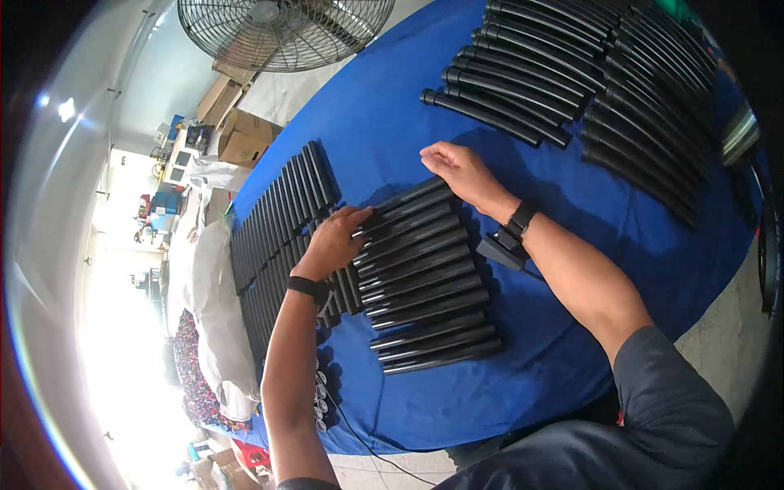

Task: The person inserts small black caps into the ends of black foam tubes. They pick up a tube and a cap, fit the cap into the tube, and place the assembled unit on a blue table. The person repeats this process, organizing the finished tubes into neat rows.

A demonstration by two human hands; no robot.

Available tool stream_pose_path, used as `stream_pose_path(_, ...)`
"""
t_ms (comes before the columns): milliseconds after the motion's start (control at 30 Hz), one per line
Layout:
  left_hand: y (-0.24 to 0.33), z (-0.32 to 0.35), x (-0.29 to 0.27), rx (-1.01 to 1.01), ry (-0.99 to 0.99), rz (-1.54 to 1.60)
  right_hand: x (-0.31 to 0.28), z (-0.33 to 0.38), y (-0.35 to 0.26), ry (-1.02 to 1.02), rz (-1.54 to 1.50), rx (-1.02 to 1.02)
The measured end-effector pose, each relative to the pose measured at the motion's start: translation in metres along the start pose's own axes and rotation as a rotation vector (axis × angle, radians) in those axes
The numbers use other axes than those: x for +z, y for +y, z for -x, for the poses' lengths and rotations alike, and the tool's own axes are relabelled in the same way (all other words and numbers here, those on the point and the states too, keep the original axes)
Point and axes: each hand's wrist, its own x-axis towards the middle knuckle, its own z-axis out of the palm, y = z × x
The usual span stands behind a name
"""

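Note:
A row of glossy black tubes [420,282] lies side by side on the blue cloth [523,327] in front of me. My left hand [333,242] is at the left end of the row, its fingers bent over the end of the farthest tube [408,200]. Beyond that tube's right end is my right hand [464,175], fingers stretched out together toward the left, with nothing visible in them. Part of the tube ends is hidden under the left fingers. A small dark grey device [500,251] with a cable rests below my right wrist.
More black tubes [282,204] lie in rows at the left, with large groups of capped black tubes [514,82] at the far right. Small white-rimmed round parts [321,392] sit near my left forearm. A fan [282,33] stands past the table's far edge.

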Motion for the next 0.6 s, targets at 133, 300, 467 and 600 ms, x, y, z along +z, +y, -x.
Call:
stream_pose_path(133, 0.007, -0.008, 0.010, 0.036, 0.206, 0.194, 0.002, -0.002, 0.005, -0.056, 0.015, -0.042)
stream_pose_path(300, 0.012, -0.027, 0.018, 0.003, 0.133, 0.217, -0.006, 0.002, -0.006, -0.158, 0.028, 0.045)
stream_pose_path(467, -0.003, -0.019, 0.031, 0.001, 0.178, 0.103, 0.006, 0.006, -0.006, -0.266, 0.037, 0.022)
stream_pose_path(600, 0.000, -0.010, 0.037, -0.046, 0.277, 0.120, 0.002, -0.003, 0.002, -0.213, -0.213, 0.106)
